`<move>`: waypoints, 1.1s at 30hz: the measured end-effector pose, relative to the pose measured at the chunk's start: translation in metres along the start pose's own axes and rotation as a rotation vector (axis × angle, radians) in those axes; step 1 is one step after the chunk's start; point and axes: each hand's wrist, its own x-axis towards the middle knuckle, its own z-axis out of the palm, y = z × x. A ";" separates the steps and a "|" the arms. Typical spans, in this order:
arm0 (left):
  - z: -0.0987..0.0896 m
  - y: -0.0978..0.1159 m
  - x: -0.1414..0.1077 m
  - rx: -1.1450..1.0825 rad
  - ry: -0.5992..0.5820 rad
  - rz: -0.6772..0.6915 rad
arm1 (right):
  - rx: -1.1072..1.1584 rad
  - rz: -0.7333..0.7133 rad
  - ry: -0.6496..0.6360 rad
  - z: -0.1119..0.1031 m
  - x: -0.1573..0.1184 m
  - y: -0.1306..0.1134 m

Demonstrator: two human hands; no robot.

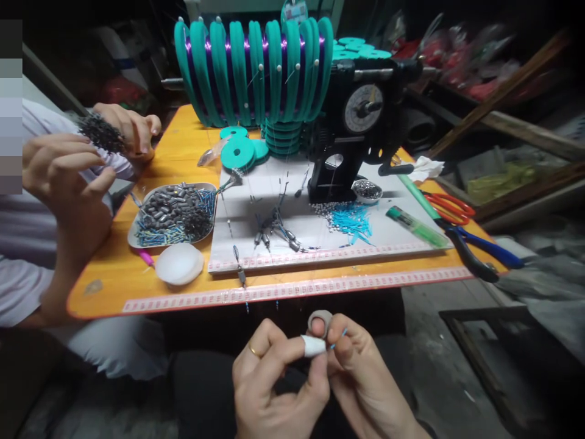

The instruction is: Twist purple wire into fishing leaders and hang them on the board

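Below the table's front edge, my left hand (281, 378) has its thumb pressed to the index fingertip, which wears a white wrap (314, 346). What those fingertips hold, if anything, is too small to make out. Close on its right, my right hand (361, 366) pinches a thin blue piece (338, 338) between thumb and index finger. A greyish finger cover (319, 323) sits on a finger between the two hands. On the white board (292, 259) lie a pile of light-blue pieces (351, 221), small beads (324, 209) and dark weights with wires (274, 231).
Teal spools (256, 73) on a black machine (338, 146) rise at the table's back. A tray of weights (132, 238) and a white bowl (179, 264) stand left. Red-handled scissors (450, 207) and blue-handled pliers (489, 247) lie right. Another person's hands (68, 164) hold a dark bundle.
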 end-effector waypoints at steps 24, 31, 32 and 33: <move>0.003 0.002 0.001 -0.003 0.018 -0.033 | -0.052 0.016 0.016 0.003 -0.002 -0.001; -0.001 -0.001 0.000 0.007 -0.007 0.034 | -0.098 -0.029 0.043 0.002 -0.001 -0.001; -0.002 -0.003 0.000 -0.003 -0.015 0.062 | -0.111 -0.036 0.053 0.002 0.000 -0.002; -0.003 -0.005 0.000 -0.015 -0.021 0.094 | -0.124 -0.036 0.060 0.001 0.001 -0.002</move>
